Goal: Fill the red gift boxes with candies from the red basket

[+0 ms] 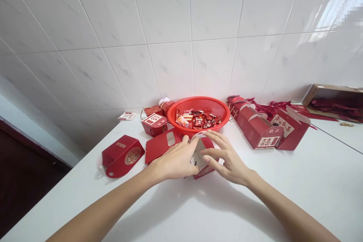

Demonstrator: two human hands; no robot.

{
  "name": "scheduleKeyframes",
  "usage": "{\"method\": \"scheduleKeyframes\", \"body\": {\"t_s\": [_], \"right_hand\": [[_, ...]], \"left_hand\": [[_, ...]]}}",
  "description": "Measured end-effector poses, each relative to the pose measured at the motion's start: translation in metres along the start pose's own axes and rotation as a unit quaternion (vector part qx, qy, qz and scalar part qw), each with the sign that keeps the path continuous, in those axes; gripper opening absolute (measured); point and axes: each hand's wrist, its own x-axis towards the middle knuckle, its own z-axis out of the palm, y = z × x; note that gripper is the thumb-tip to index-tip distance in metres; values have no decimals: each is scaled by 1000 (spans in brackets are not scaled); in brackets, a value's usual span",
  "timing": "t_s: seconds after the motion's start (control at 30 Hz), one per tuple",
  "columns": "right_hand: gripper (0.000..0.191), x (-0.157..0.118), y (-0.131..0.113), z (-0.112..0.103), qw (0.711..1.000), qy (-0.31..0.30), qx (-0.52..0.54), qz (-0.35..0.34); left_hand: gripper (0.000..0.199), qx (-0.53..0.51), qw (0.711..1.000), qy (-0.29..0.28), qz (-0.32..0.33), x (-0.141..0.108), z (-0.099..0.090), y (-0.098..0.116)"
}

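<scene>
Person's two bare hands at a small red box (204, 173), which sits on the white table (306, 189) in front of the red basket (226, 118), top open, pale inside showing. Left hand (176, 160) at the box's left side, fingers and thumb bent round the opening; firm grip or not, cannot tell. Right hand (229, 157) at the right side, fingers spread wide, tips near the top edge. Basket holds wrapped sweets (199, 119). Red carton with a window (159, 147) just beside left hand; closed red box (122, 157) farther left; box with white label (259, 130) well right, dark red ribbons (273, 106) behind.
</scene>
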Motion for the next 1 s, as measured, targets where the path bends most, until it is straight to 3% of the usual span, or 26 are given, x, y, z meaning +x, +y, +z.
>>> {"method": "scheduleKeyframes", "body": {"t_s": [0.17,0.27,0.33,0.47,0.57,0.7,0.83,0.9,1.0], "right_hand": [[35,0,16,-18,985,31,52,162],[45,0,25,-22,963,-9,99,251],[50,0,27,-24,952,-57,129,271],[49,0,28,-32,934,-162,189,256],[51,0,33,-33,923,-198,232,233],[57,-2,46,-22,934,-134,233,236],[53,-2,52,-18,968,-50,170,178],[50,-2,51,-22,977,-44,140,154],[43,3,47,-33,981,-29,124,146]], "left_hand": [[94,-62,998,0,9,-3,4,-16],[87,-152,988,6,16,-8,15,-29],[80,-221,975,12,-3,-11,23,-38],[82,-357,934,4,-23,-10,31,-49],[89,-401,915,-22,-27,-7,31,-54],[90,-407,912,45,-5,-2,43,-58],[86,-344,931,125,-2,-1,57,-58],[78,-290,948,130,-10,-3,54,-57],[66,-234,961,148,-16,-4,34,-55]]}}
